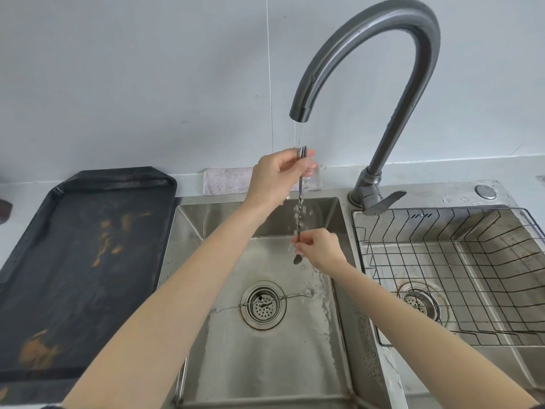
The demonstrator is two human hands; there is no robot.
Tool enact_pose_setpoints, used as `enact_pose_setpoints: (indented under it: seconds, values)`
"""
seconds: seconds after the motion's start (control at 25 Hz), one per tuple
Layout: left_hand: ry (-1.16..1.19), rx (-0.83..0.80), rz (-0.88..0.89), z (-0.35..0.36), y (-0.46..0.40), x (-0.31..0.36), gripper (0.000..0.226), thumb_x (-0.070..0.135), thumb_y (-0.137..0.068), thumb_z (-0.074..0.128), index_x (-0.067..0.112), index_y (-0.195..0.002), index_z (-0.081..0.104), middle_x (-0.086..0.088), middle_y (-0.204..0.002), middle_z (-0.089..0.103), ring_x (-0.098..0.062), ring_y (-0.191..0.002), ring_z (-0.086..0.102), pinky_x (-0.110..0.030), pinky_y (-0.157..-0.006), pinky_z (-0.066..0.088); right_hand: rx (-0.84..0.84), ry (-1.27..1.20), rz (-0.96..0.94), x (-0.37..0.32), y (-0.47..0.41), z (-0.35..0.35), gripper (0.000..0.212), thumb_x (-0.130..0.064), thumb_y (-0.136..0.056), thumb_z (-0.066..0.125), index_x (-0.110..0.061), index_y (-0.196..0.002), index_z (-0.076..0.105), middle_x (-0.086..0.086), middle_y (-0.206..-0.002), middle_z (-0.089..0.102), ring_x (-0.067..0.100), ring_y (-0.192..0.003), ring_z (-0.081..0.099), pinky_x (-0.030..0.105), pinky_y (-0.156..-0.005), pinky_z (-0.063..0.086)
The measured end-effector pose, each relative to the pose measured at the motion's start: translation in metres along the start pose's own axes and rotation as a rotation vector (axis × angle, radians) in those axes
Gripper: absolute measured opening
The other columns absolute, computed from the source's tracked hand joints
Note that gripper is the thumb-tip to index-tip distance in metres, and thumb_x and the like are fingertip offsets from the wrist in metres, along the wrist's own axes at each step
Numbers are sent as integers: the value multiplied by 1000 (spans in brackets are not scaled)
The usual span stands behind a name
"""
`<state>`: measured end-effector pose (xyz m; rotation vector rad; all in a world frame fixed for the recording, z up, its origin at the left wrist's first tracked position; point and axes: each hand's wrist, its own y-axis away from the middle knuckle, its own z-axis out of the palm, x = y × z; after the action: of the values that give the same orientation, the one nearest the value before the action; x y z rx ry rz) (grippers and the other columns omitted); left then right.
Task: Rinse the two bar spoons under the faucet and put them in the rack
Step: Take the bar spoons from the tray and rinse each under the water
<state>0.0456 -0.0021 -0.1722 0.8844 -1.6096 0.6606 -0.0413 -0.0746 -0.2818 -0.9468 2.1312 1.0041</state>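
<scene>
Two bar spoons are in view. One bar spoon point(300, 208) is held straight up and down under the faucet point(368, 48), with its forked end at the top and its little bowl at the bottom. The left hand point(277, 175) pinches the top of it, right below the spout. The right hand point(320, 249) pinches it low down, just above the bowl. A thin stream of water point(297, 134) falls from the spout onto the top of the spoon and splashes down along its twisted stem. The other bar spoon point(265, 301) lies flat at the bottom of the left sink point(224, 261). It rests across the round drain point(263, 305), with its bowl to the right, and no hand touches it. The wire rack point(460, 261) sits inside the right sink point(513, 364), just beside the right hand. I can see no spoon in it. A dark tray point(82, 261) with brown marks lies on the worktop point(17, 208) to the left of the sinks. A pale cloth point(227, 180) lies against the wall behind the left sink.
</scene>
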Motion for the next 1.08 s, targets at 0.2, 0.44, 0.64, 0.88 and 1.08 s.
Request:
enact_pose_setpoints:
  seconds: [0.2,0.44,0.64,0.88,1.08]
  values:
    - [67,14,1,-1,2,-1,12,17,-85,59,13,-88,69,4,-76,69,-2,-67,68,-19,-81,54,38,-15,-79,-13,-3,-2,21,-19,-90,58,-12,-105,71,10,-86,74,-5,-47,50,7,-45,37]
    - [-21,38,-11,-6,3,-11,13,18,-86,58,10,-89,68,-1,-76,68,-4,-70,66,-14,-73,53,114,-23,-100,-20,-6,-5,17,-21,-87,61,-9,-87,73,13,-85,74,23,-82,63,32,-72,49]
    - [-58,27,21,-7,-5,-4,21,12,-89,51,8,-105,64,-6,-90,71,-9,-76,69,-24,-86,53,124,-2,-105,-28,-13,-11,13,-24,-84,66,-13,-78,70,-3,-63,58,11,-63,51,25,-62,41]
    - [-62,-86,32,-13,-9,-4,24,9,-93,41,8,-110,59,-9,-103,68,-16,-89,67,-24,-88,51,150,-99,-173,-43,-20,-12,23,-24,-87,62,-3,-90,72,3,-65,63,9,-54,49,7,-53,41]
    - [4,-115,5,-19,-8,-7,24,14,-93,46,9,-110,61,-4,-98,67,2,-77,65,-8,-73,51,146,-304,-214,-52,-22,-12,25,-26,-89,58,-5,-92,72,13,-89,74,35,-94,67,47,-91,53]
